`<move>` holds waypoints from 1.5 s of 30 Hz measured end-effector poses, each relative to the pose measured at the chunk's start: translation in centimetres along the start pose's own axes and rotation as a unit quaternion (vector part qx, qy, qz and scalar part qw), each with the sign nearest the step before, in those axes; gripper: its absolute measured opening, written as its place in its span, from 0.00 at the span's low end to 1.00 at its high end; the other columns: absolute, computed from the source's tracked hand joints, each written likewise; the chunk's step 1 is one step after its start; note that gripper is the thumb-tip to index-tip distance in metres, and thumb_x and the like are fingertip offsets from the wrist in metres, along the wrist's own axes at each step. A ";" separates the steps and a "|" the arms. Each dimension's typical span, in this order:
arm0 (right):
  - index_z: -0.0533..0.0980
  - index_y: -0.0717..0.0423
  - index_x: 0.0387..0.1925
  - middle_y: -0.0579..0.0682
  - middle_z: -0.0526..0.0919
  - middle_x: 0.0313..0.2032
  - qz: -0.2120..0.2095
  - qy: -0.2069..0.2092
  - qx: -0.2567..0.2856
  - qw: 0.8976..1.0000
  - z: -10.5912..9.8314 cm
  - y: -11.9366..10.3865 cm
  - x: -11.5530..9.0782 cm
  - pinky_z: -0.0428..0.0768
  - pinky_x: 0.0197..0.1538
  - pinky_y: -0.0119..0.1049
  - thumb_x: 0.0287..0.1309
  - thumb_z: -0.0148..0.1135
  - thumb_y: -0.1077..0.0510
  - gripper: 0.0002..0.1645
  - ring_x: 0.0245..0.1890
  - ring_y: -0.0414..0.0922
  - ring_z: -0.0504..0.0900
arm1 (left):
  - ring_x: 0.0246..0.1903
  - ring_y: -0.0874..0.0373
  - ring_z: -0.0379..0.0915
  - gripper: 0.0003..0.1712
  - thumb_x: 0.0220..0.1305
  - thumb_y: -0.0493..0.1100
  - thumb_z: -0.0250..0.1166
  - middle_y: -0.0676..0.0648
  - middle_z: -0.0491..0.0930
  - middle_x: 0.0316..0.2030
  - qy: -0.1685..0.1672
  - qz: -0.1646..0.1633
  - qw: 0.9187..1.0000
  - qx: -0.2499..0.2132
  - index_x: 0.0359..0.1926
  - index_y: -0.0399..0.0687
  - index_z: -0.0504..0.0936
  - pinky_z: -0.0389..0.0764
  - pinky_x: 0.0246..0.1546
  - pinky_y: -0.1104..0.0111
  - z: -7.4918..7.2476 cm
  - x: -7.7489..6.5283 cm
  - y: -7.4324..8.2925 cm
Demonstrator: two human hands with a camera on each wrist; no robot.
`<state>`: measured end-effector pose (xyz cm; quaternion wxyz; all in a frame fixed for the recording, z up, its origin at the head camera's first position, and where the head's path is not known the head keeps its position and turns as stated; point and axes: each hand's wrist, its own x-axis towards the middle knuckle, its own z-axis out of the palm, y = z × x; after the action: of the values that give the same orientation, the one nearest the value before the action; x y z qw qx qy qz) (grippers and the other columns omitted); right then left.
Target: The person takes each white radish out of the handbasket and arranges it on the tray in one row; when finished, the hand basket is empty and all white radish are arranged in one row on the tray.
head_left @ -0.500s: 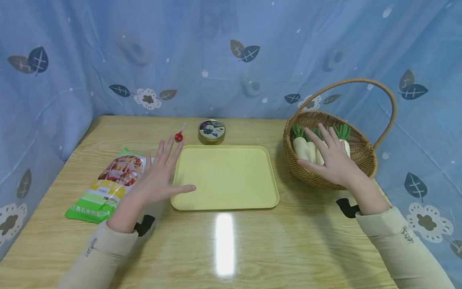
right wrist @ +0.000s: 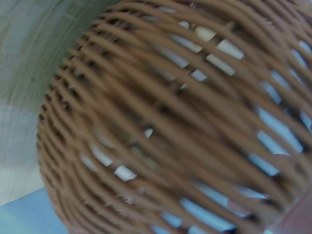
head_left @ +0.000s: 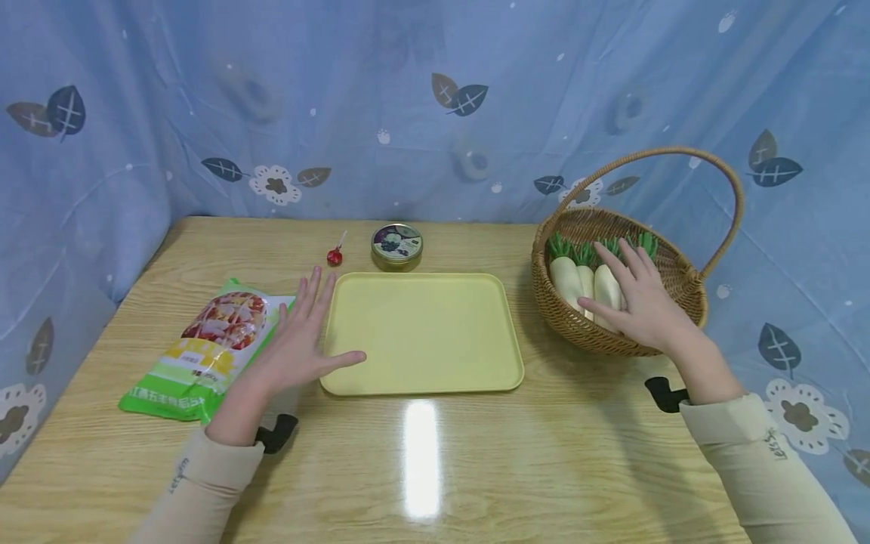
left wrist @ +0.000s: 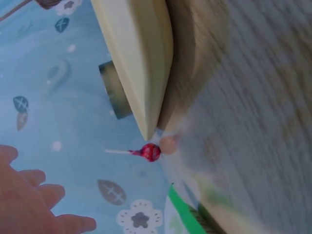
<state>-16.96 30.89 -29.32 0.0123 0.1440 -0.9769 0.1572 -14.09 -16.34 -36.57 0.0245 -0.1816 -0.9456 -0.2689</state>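
My left hand (head_left: 291,351) is spread with straight fingers over the gap between a green snack-style food bag (head_left: 211,344) and a yellow tray (head_left: 421,332); nothing is in it. A red lollipop (head_left: 335,255) lies beyond its fingertips, also seen in the left wrist view as a lollipop (left wrist: 150,152). Over the wicker basket (head_left: 578,332) at the right, my right hand (head_left: 642,306) hovers, fingers spread and holding nothing. Several white radishes (head_left: 566,279) with green tops lie in that basket, partly covered by this hand. The basket's woven side (right wrist: 161,112) fills the right wrist view.
A round tin (head_left: 397,245) stands behind the tray, near the lollipop. The basket's tall arched handle (head_left: 737,204) rises at the right. Blue printed curtain (head_left: 381,113) borders the wooden table (head_left: 489,468) at the back and sides.
My right hand has shifted slightly right and toward me, showing more of the radishes. The left hand has dropped back a little from the lollipop. Both stay spread.
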 end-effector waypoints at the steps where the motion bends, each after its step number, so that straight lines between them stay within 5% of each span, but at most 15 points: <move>1: 0.37 0.42 0.71 0.58 0.29 0.70 0.001 0.001 0.000 1.000 0.0 0.2 -0.1 0.37 0.58 0.70 0.58 0.54 0.39 0.50 0.67 0.58 0.23 | 0.66 0.48 0.15 0.67 0.46 0.70 0.63 0.52 0.18 0.68 0.000 -0.001 1.000 -0.002 0.70 0.59 0.25 0.34 0.56 0.33 0.1 0.0 -0.1; 20: 0.37 0.52 0.71 0.70 0.34 0.67 0.018 0.006 0.005 1.000 0.1 3.6 -0.2 0.36 0.60 0.67 0.59 0.54 0.41 0.51 0.65 0.68 0.33 | 0.68 0.49 0.20 0.62 0.52 0.60 0.65 0.51 0.21 0.69 -0.006 -0.011 0.995 -0.096 0.70 0.57 0.26 0.42 0.59 0.37 1.2 -0.1 -1.3; 29: 0.34 0.52 0.71 0.72 0.32 0.67 0.060 -0.011 0.020 0.998 0.1 4.4 -0.1 0.38 0.56 0.71 0.56 0.57 0.40 0.56 0.62 0.75 0.36 | 0.68 0.46 0.23 0.64 0.51 0.56 0.68 0.52 0.23 0.69 -0.003 -0.023 0.988 -0.151 0.69 0.59 0.25 0.41 0.61 0.40 1.7 0.1 -2.0; 36: 0.33 0.54 0.71 0.73 0.36 0.66 0.071 -0.017 0.028 0.997 0.2 4.6 0.2 0.43 0.55 0.72 0.55 0.58 0.40 0.58 0.63 0.72 0.38 | 0.68 0.50 0.23 0.66 0.48 0.52 0.71 0.54 0.25 0.70 -0.014 -0.034 0.974 -0.225 0.69 0.67 0.26 0.41 0.60 0.39 2.6 -0.3 -2.7; 45: 0.31 0.55 0.70 0.77 0.40 0.64 0.101 -0.020 0.027 0.994 0.3 5.0 0.5 0.51 0.53 0.71 0.49 0.63 0.39 0.65 0.62 0.73 0.42 | 0.68 0.48 0.23 0.68 0.45 0.53 0.73 0.44 0.28 0.70 -0.036 -0.042 0.970 -0.237 0.71 0.59 0.29 0.39 0.62 0.42 4.0 0.1 -3.3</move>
<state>-18.88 35.20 -31.12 -0.0274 0.0481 -0.9819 0.1809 -15.17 -16.84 -41.60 -0.0648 -0.1520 -0.8622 -0.4789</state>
